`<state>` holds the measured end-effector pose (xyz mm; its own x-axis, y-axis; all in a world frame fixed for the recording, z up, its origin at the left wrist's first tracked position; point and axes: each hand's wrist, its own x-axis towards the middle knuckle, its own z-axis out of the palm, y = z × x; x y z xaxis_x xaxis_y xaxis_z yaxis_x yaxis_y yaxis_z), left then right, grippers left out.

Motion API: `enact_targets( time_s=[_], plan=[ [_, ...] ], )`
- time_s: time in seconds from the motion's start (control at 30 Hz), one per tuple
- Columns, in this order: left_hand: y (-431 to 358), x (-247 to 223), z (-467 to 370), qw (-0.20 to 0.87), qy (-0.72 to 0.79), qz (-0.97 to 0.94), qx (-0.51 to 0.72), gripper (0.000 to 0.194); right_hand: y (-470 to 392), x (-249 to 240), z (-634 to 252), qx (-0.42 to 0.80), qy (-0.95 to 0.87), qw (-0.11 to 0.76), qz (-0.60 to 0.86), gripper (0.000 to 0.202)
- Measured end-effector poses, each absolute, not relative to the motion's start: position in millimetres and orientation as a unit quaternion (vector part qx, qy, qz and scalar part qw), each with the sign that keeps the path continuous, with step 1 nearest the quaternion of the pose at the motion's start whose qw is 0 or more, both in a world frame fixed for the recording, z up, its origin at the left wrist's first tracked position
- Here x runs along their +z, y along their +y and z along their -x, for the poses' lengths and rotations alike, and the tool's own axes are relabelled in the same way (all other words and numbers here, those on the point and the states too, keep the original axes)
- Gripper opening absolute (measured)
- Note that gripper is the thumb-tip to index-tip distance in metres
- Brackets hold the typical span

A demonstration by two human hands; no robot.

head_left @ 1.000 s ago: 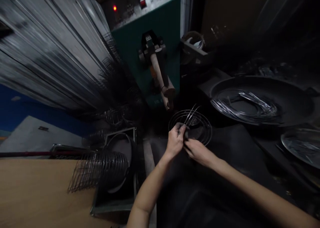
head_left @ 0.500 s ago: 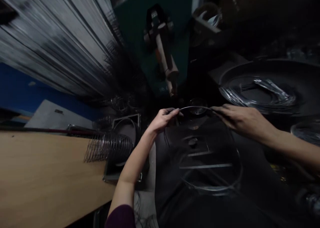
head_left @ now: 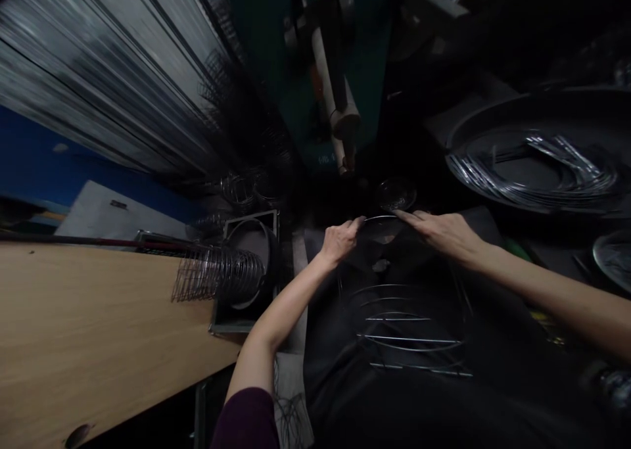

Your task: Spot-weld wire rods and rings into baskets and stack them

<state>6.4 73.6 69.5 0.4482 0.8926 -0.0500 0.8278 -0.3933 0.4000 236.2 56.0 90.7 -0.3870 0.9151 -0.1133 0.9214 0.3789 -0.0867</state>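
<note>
Both my hands grip the far edge of a round wire rack (head_left: 410,339), with straight cross wires, that lies over the dark cloth on my lap. My left hand (head_left: 341,241) pinches the rim at its left side, fingers closed. A short way to the right, my right hand (head_left: 438,232) is closed on the same rim. A short curve of bare wire shows between the two hands. Much of the rack's outline fades into the dark cloth (head_left: 345,403). Beyond my hands, a machine's pale rod (head_left: 340,117) points down toward them.
On the left, a row of wire rings (head_left: 217,273) stands by a wooden board (head_left: 98,324). A large dark basin (head_left: 522,107) at right holds bundled wire rings (head_left: 547,166). A small round dish (head_left: 396,194) sits just past my hands.
My hands have come closer together along the rim, the right one moving left. The wire rack has tilted, so its ring looks flatter. The camera view has shifted slightly.
</note>
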Motion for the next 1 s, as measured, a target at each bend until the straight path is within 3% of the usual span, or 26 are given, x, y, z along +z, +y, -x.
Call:
enact_targets(
  time_s=[0.17, 0.47, 1.0],
  plan=[
    [92, 75, 2, 0.204, 0.501, -0.830, 0.140, 0.039, 77, 100, -226, -0.054, 0.836, 0.053, -0.544, 0.059],
    [137, 142, 26, 0.171, 0.505, -0.834, 0.145, 0.034, 134, 150, -203, -0.067, 0.834, 0.013, -0.547, 0.054],
    [162, 155, 25, 0.163, 0.503, -0.838, 0.137, 0.030, 159, 155, -202, -0.059, 0.837, 0.011, -0.545, 0.043]
  ],
)
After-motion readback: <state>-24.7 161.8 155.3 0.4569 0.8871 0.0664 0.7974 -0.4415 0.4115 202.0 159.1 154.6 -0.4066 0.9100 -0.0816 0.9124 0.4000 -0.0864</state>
